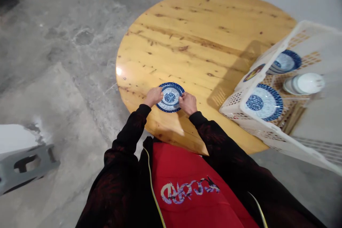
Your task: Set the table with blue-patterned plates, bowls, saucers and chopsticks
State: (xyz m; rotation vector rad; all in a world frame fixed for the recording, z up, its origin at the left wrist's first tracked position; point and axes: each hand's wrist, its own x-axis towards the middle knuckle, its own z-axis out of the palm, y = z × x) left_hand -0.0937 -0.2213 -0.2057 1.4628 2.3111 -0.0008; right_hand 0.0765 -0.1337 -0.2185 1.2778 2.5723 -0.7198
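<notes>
A small blue-and-white patterned plate (170,97) sits over a larger blue-rimmed plate (171,109) near the front left edge of the round wooden table. My left hand (154,96) is closed on the small plate's left rim. On the opposite side, my right hand (188,103) pinches its right rim with curled fingers. Whether the small plate rests on the larger one or is held slightly above it, I cannot tell.
A white plastic crate (235,108) stands at the table's right, its near part past the edge. Inside are a blue-and-white plate (267,103), patterned bowls (287,61), stacked white bowls (307,83) and chopsticks (294,119). A grey concrete block (28,167) lies on the floor at left.
</notes>
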